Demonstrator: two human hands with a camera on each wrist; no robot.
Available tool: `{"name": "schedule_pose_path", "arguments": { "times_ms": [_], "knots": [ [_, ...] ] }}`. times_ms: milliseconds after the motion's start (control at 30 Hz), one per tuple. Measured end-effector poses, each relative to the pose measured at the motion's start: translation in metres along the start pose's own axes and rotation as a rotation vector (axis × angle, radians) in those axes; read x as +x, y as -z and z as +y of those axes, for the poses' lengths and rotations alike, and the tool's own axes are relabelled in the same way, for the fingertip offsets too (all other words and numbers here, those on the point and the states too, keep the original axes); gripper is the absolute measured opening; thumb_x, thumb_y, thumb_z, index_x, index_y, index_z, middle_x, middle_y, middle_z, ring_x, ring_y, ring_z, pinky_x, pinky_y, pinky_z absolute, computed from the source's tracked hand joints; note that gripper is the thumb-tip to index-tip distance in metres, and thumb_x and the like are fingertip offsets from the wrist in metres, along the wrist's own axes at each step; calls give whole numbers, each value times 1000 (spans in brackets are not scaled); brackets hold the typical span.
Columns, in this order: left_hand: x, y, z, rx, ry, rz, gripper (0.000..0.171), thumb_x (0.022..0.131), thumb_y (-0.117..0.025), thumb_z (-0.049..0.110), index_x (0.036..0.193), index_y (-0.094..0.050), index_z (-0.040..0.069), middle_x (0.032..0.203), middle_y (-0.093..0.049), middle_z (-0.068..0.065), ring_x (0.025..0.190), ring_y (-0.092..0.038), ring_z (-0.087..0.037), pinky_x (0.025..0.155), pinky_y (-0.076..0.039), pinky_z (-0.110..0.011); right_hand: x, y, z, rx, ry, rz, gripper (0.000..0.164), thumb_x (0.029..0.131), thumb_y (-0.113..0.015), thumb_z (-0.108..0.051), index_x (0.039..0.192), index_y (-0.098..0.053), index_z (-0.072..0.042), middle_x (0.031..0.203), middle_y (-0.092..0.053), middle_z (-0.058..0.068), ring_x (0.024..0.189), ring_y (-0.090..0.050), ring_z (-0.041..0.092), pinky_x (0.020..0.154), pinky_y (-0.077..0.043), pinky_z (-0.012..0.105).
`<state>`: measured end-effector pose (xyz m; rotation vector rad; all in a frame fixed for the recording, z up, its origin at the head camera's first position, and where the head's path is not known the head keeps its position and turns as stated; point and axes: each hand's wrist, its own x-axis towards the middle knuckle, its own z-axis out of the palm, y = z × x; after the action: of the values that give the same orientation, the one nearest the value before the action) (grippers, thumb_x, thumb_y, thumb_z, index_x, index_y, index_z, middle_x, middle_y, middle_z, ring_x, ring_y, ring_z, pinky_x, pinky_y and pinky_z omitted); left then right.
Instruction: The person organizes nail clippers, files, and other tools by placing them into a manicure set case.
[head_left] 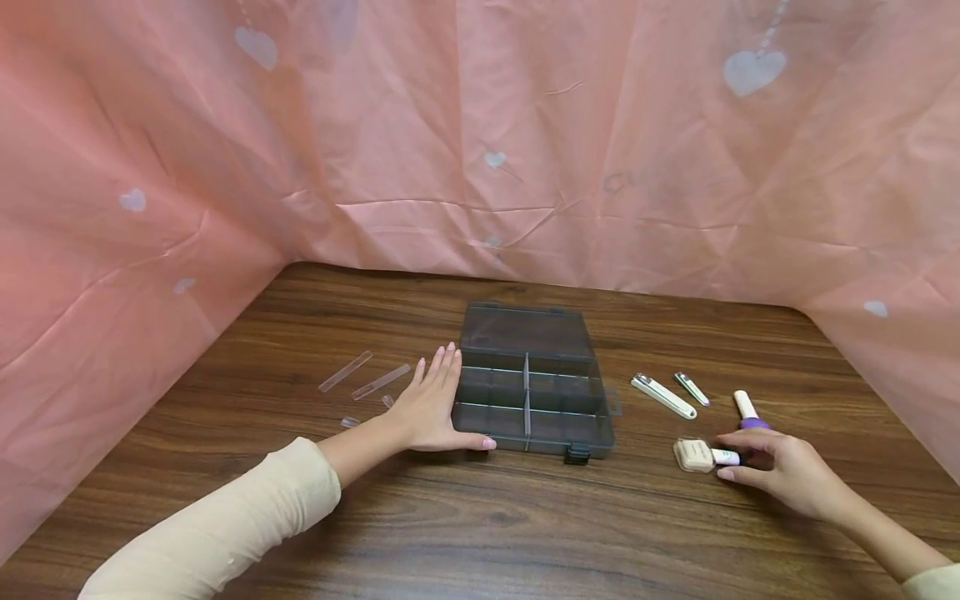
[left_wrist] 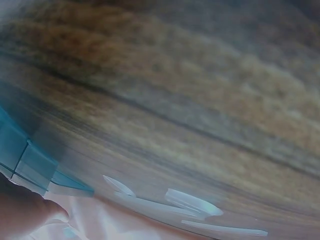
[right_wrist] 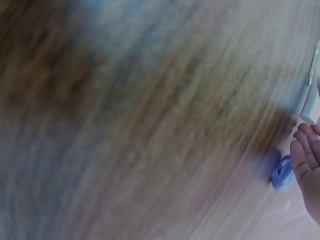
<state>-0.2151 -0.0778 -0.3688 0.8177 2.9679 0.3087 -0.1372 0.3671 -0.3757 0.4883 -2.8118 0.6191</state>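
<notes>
- Your left hand [head_left: 431, 408] is lying spread along the left side of the grey plastic organizer box [head_left: 547, 444], fingers straight and grasping nothing, thumb resting at its front edge; it is probably steadying the box.
- The box is sitting mid-table with its lid [head_left: 528, 329] folded back, leaving the compartments accessible from above.
- Your right hand [head_left: 798, 471] is bringing thumb and forefinger to either side of the white cap of the beige nail polish bottle [head_left: 694, 455]; you cannot tell whether they are pinching it. The bottle is lying right of the box, cap toward you, which seems to suit a fingertip grip.
- The purple bottle [head_left: 754, 423] is lying just beyond that hand, partly hidden.
- Two nail clippers [head_left: 663, 396] are lying between box and bottles, seemingly within easy right-hand reach.
- Clear plastic strips [head_left: 345, 372] are lying left of the box, perhaps as spare dividers.
</notes>
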Motion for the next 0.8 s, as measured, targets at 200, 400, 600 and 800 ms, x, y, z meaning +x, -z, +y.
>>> {"name": "schedule_pose_path", "arguments": {
  "times_ms": [200, 400, 600, 800],
  "knots": [
    [1, -1, -2, 6, 14, -10, 126, 68, -55, 78, 147, -2, -5, 154, 2, -23, 144, 1, -34, 117, -5, -47, -4, -4, 4, -64, 8, 41, 28, 62, -83, -12, 86, -70, -7, 75, -60, -14, 69, -41, -13, 55, -39, 18],
    [0, 0, -3, 8, 17, -40, 125, 69, -53, 79, 147, -2, -5, 154, 3, -24, 144, 2, -34, 118, -6, -46, -4, -6, 6, -71, 24, 71, 24, 60, -81, -5, 80, -69, -6, 72, -61, -7, 68, -41, -13, 54, -36, 18],
    [0, -1, -4, 5, 21, -53, 125, 68, -51, 80, 147, -2, -5, 154, 4, -23, 144, 3, -34, 118, -6, -46, -5, -4, 2, -75, 29, 66, 21, 60, -81, -3, 74, -67, -13, 67, -52, -20, 64, -39, -13, 53, -36, 19],
    [-2, 2, -2, -1, 37, -64, 124, 70, -53, 78, 146, -4, -6, 154, 2, -24, 144, 3, -34, 118, -6, -45, -4, -1, 0, -6, 7, 10, 18, 65, -80, -8, 70, -66, -18, 66, -52, -25, 64, -41, -13, 53, -37, 19]
  ]
}}
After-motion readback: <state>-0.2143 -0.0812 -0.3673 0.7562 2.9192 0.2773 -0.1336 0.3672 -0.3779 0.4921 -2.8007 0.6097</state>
